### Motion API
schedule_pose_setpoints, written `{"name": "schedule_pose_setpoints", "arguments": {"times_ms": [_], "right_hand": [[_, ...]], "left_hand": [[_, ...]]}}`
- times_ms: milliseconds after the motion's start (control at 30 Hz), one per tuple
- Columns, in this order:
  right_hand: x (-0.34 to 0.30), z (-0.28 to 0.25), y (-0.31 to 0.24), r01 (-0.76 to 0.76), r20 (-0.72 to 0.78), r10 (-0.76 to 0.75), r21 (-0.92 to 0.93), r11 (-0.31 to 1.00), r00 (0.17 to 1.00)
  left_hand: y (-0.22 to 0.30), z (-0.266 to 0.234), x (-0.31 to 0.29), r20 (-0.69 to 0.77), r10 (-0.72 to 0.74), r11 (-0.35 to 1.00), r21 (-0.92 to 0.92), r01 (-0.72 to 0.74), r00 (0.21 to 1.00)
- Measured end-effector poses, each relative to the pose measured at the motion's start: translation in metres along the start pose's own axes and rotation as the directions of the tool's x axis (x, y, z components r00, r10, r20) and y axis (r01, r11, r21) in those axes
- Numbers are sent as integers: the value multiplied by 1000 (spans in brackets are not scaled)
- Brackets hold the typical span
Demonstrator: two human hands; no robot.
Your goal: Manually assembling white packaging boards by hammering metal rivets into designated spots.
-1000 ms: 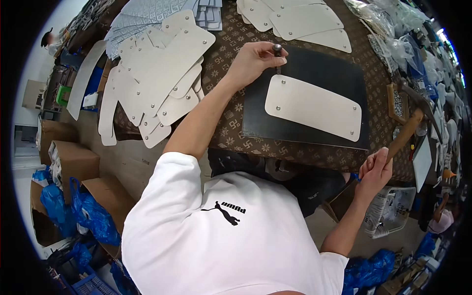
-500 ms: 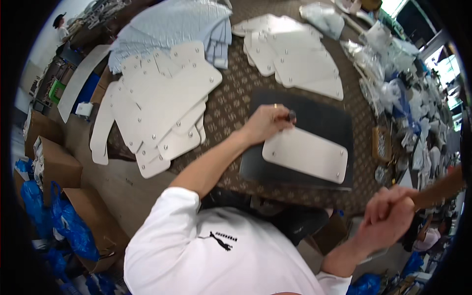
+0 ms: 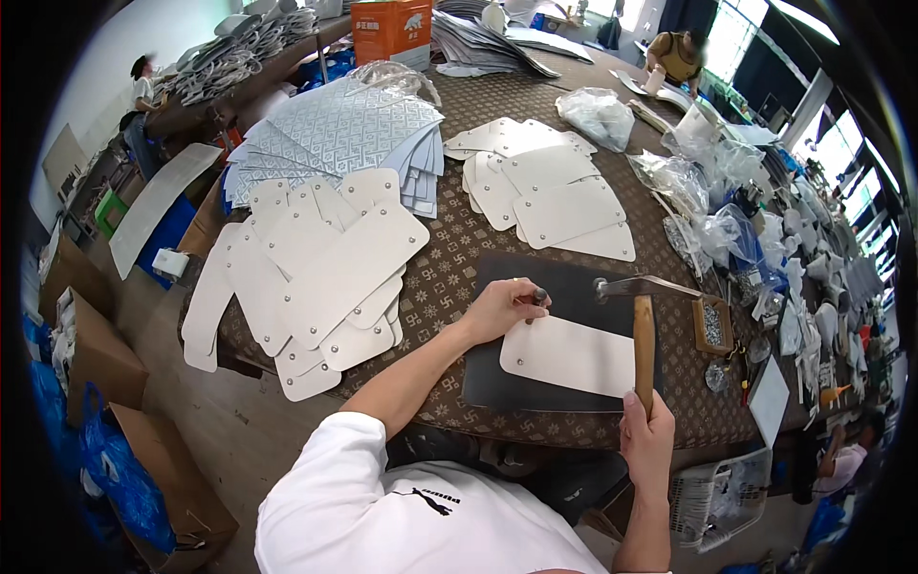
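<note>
My left hand (image 3: 505, 308) pinches a short dark metal punch (image 3: 541, 296), its fingers resting at the top left corner of a white rounded panel (image 3: 564, 352). A metal stud shows near the panel's lower left corner; its right end is partly hidden. Under the panel lies a black rubber mat (image 3: 559, 272). My right hand (image 3: 648, 435) is wrapped round the wooden handle of a hammer (image 3: 644, 340). The hammer's metal head is raised above the mat's right side, apart from the punch.
Studded white panels (image 3: 335, 277) are piled at left, with another pile (image 3: 564, 191) beyond the mat. Patterned bluish sheets (image 3: 335, 129) lie farther back. At right stand a small box of metal bits (image 3: 712, 323) and clear plastic bags (image 3: 736, 234). Another person (image 3: 677, 59) works at the far end.
The hammer has swung in from the far right to over the mat, my right hand moving left with it. My left hand still holds the punch at the panel. The view has tilted up.
</note>
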State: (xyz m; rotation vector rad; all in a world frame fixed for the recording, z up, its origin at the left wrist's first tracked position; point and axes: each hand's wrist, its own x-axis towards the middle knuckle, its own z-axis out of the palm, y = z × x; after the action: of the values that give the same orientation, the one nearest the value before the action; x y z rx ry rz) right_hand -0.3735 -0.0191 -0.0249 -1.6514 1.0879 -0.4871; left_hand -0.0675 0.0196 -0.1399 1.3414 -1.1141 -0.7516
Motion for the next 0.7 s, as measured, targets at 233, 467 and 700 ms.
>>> {"name": "schedule_pose_setpoints", "arguments": {"times_ms": [233,467,700], "right_hand": [[-36,-1,51,198,-190,-139,345,917,972],[-49,7,55,75,-199,6,398,914,980],[-49,13,49,10,-132,28,277,961,991]], "left_hand": [[42,-11,-21,10,-21,998,-65,21,1000],[32,-8,-36,73,22,1000,-12,-21,997],[30,0,-40,79,-77,997,-9,78,994]]}}
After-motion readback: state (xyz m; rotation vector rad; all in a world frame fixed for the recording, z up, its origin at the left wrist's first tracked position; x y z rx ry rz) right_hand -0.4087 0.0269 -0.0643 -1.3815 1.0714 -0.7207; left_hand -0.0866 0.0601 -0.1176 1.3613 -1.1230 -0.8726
